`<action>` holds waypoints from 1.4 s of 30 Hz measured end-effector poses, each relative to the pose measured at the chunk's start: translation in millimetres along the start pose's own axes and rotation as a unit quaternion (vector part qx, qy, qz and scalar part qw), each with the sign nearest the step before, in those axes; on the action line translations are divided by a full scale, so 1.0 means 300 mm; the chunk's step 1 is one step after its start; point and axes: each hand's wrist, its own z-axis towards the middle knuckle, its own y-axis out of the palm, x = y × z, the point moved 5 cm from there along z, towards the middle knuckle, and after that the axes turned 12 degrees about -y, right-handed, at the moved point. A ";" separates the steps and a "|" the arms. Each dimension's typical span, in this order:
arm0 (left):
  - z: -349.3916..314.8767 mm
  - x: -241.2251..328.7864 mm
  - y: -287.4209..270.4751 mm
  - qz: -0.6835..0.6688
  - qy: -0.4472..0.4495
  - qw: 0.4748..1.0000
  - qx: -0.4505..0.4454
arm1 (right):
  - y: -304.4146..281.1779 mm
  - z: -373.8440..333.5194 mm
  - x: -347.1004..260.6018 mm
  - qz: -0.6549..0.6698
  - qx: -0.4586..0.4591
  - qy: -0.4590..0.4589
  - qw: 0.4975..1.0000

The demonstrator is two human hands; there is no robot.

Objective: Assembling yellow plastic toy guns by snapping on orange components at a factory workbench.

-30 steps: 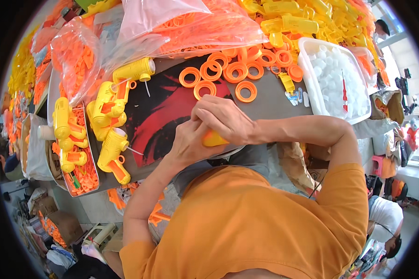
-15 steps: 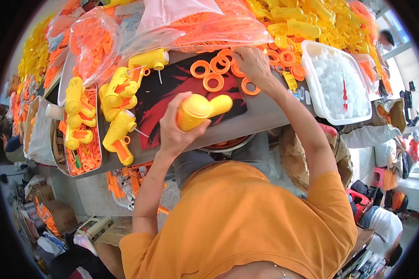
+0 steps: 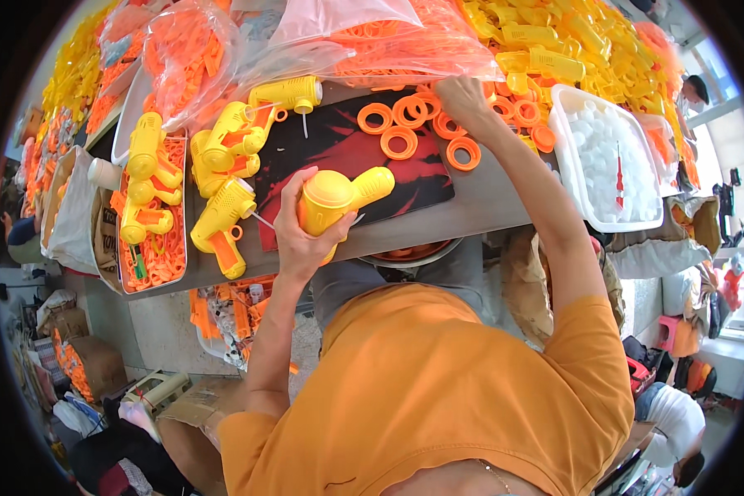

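Note:
My left hand [image 3: 299, 241] is closed around a yellow plastic toy-gun-like body [image 3: 326, 198], its rounded end facing up and its handle pointing up and right. It is held over the near edge of a black-and-red mat [image 3: 355, 178]. At the far side of the table, my right hand [image 3: 465, 101] reaches among loose orange rings [image 3: 398, 142], right by a clear bag of orange parts [image 3: 388, 58]. Its fingertips are hidden behind the back of the hand. More yellow bodies with orange parts [image 3: 223, 207] lie left of the mat, some with thin pale wires sticking out.
A white tub of translucent white caps [image 3: 591, 165] with a red screwdriver-like tool [image 3: 619, 178] stands right. On the left is a tray of small orange parts [image 3: 161, 256], with yellow bodies lying on it. Yellow parts [image 3: 546, 41] are heaped at the back right. Other people are at the far right.
My left hand has drawn the yellow body slightly left, and its handle now tilts further upward. My right hand stays by the rings, a little farther away. The whole view has shifted slightly.

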 end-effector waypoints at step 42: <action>0.085 0.048 0.112 -0.122 -0.078 0.989 -0.014 | -0.273 -0.256 -0.397 0.736 0.118 0.118 0.656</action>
